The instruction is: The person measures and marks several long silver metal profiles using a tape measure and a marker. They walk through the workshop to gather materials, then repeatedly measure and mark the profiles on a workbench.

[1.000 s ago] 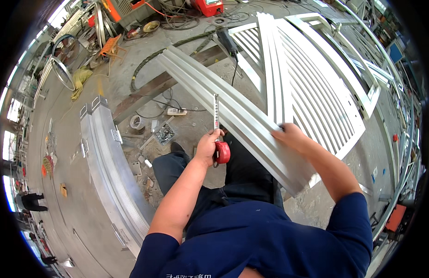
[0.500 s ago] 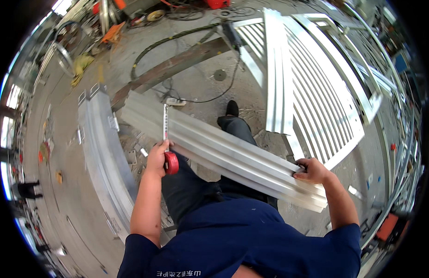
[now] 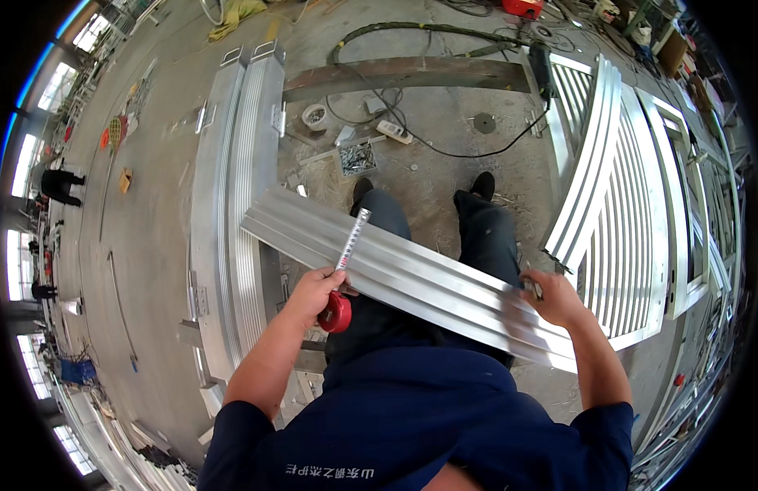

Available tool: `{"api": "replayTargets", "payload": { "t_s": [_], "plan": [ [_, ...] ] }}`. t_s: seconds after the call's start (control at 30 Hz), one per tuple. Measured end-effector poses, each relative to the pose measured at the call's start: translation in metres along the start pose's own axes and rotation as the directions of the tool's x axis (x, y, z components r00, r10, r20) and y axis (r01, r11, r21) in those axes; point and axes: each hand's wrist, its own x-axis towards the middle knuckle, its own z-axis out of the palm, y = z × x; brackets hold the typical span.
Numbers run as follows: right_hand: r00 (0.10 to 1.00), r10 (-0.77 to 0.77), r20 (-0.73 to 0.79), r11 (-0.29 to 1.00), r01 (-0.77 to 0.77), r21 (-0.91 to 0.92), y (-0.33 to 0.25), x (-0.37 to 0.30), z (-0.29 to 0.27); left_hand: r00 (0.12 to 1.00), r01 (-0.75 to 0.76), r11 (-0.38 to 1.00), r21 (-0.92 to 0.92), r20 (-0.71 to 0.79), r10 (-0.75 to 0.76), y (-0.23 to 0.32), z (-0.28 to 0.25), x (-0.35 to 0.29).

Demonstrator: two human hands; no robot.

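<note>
A ribbed silver metal panel (image 3: 412,274) lies slantwise across my thighs, its far left end against a stack of long metal profiles (image 3: 246,180). My left hand (image 3: 312,296) is closed on a red tape measure (image 3: 336,313). A short length of its white blade (image 3: 354,237) sticks out over the panel, pointing away from me and slightly right. Close to the panel's right part, my right hand (image 3: 552,299) has its fingers curled round a small object, too small to name. Whether that hand touches the panel is hard to tell.
Slatted metal frames (image 3: 620,237) lie at right, with a loose ribbed strip (image 3: 588,164) across them. Ahead sit a tray of screws (image 3: 358,159), a white tub (image 3: 315,116) and a brown beam (image 3: 412,74). A dark angle grinder-like tool (image 3: 541,69) trails a cable over the floor.
The view has turned, bringing the tray and tub into sight. The tape blade now leans right instead of standing straight. Both hands keep their hold, and the panel stays across my legs.
</note>
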Motion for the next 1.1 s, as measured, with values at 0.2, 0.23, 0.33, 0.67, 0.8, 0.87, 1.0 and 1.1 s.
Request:
{"api": "replayTargets", "payload": {
  "t_s": [0.2, 0.23, 0.33, 0.67, 0.8, 0.87, 1.0, 1.1],
  "plan": [
    [0.944, -0.264, -0.200, 0.903, 0.314, 0.292, -0.068, 0.069, 0.006, 0.960, -0.030, 0.859, 0.512, -0.224, 0.167, 0.060, -0.056, 0.001],
    [0.928, -0.298, -0.223, 0.863, 0.362, 0.352, -0.076, 0.085, 0.014, 0.957, 0.002, 0.825, 0.565, -0.241, 0.163, 0.064, -0.070, 0.012],
    [0.902, -0.372, -0.217, 0.758, 0.431, 0.491, -0.107, 0.130, 0.034, 0.957, 0.076, 0.688, 0.721, -0.246, 0.152, 0.095, -0.073, 0.026],
    [0.916, -0.391, 0.093, 0.451, 0.102, 0.887, -0.201, 0.248, 0.080, 0.982, 0.160, 0.648, 0.745, -0.189, -0.026, 0.084, -0.093, 0.027],
    [0.902, -0.421, 0.100, 0.327, 0.048, 0.944, -0.233, 0.276, 0.097, 0.988, 0.131, 0.592, 0.795, -0.156, -0.009, 0.082, -0.094, 0.024],
    [0.877, -0.471, 0.098, 0.402, 0.114, 0.909, -0.245, 0.287, 0.102, 0.992, 0.079, 0.544, 0.835, -0.122, 0.044, 0.076, -0.099, 0.025],
    [0.825, -0.557, 0.093, 0.288, 0.087, 0.954, -0.260, 0.310, 0.118, 0.991, 0.127, 0.471, 0.873, -0.128, -0.031, 0.090, -0.095, 0.026],
    [0.835, -0.534, 0.134, 0.263, 0.013, 0.965, -0.264, 0.319, 0.130, 0.988, 0.153, 0.457, 0.876, -0.122, -0.096, 0.097, -0.094, 0.026]
  ]
}}
